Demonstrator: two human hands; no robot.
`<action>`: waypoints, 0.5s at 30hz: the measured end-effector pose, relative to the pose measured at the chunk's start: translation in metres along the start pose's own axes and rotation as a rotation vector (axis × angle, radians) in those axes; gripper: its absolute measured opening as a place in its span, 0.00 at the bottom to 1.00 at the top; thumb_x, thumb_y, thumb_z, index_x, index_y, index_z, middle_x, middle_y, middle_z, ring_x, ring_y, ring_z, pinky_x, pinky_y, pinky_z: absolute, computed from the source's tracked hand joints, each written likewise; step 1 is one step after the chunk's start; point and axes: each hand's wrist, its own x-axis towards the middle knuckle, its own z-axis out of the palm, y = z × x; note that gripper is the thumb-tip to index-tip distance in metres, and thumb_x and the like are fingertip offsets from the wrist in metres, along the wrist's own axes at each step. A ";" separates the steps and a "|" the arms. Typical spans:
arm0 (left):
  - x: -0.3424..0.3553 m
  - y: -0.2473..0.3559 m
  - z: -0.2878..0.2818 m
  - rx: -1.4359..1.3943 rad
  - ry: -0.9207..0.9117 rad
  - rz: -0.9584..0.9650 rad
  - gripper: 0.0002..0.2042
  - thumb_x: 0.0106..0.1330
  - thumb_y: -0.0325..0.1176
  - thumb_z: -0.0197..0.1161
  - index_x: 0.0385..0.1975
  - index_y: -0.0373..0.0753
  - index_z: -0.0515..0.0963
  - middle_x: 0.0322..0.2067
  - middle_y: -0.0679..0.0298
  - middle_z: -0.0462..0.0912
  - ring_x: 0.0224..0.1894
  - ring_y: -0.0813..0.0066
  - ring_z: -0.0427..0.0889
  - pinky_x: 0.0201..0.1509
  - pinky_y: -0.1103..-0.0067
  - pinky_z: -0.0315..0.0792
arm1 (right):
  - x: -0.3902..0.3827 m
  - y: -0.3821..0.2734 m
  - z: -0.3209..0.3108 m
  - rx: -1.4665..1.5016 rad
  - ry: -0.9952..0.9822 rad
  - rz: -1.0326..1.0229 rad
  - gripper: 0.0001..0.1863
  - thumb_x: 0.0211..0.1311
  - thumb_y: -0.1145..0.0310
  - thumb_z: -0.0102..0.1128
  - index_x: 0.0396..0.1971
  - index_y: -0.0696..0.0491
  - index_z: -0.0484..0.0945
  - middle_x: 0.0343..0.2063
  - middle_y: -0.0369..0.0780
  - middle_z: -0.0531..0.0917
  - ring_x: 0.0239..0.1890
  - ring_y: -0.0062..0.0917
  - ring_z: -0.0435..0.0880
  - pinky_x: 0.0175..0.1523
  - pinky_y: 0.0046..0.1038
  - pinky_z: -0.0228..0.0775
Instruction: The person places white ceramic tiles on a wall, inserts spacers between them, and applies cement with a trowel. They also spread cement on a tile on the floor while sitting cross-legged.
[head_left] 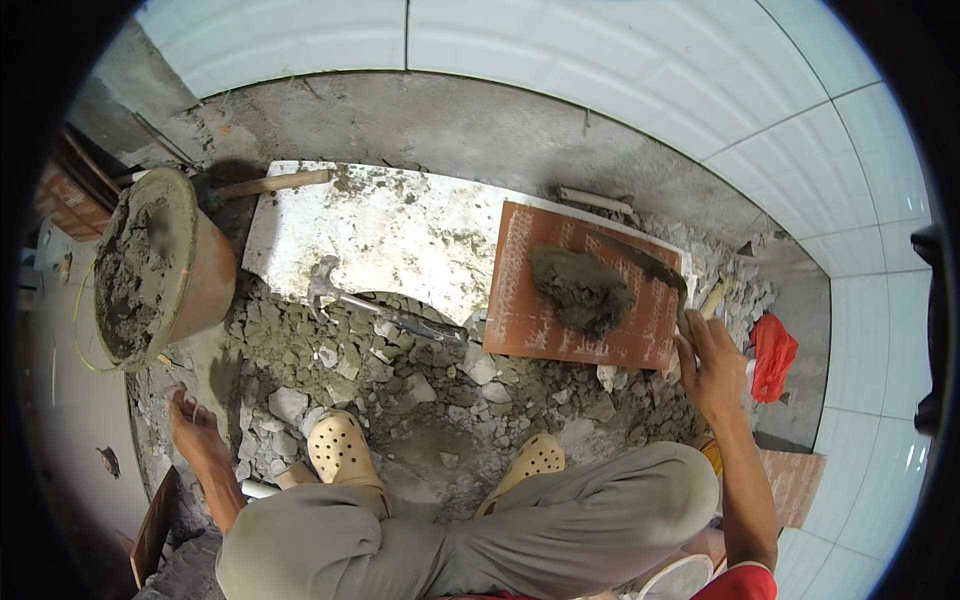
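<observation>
My right hand (715, 370) is wrapped round the handle of a trowel (650, 265). Its blade lies over a reddish-brown tile (515, 320), touching or just above the back edge of a heap of wet grey mortar (580, 290). The tile's ribbed, whitish-marked back faces up, and its left part overlaps a white board (370, 220). My left hand (198, 435) holds nothing, its fingers loosely apart below a bucket (205, 275) full of mortar. Between my feet and the board, a claw hammer (390, 315) rests on the rubble.
Broken rubble (400, 385) covers the floor around my beige clogs (343, 450). A wooden handle (272, 184) sticks out beside the bucket. White wall tiles (560, 50) rise at the back and right. A red plastic bag (772, 358) lies at the right wall.
</observation>
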 end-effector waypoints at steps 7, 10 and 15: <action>0.057 0.050 0.011 -0.427 0.166 0.156 0.25 0.81 0.54 0.48 0.56 0.34 0.72 0.40 0.60 0.75 0.40 0.65 0.76 0.48 0.68 0.76 | 0.051 -0.040 -0.048 0.071 0.043 -0.087 0.19 0.72 0.68 0.58 0.57 0.62 0.77 0.50 0.55 0.83 0.51 0.53 0.83 0.55 0.43 0.76; 0.068 0.079 0.019 -0.431 0.242 0.190 0.27 0.81 0.56 0.45 0.54 0.33 0.72 0.41 0.59 0.77 0.41 0.65 0.77 0.48 0.67 0.77 | 0.111 -0.104 -0.069 0.161 0.112 -0.336 0.19 0.73 0.68 0.57 0.58 0.62 0.76 0.45 0.55 0.82 0.46 0.53 0.82 0.52 0.41 0.75; 0.085 0.112 0.027 -0.337 0.112 0.154 0.30 0.82 0.57 0.41 0.55 0.32 0.76 0.46 0.58 0.82 0.45 0.67 0.80 0.53 0.68 0.73 | 0.207 -0.274 -0.103 0.192 0.120 -0.685 0.17 0.72 0.66 0.59 0.56 0.57 0.78 0.37 0.51 0.80 0.36 0.50 0.81 0.41 0.43 0.73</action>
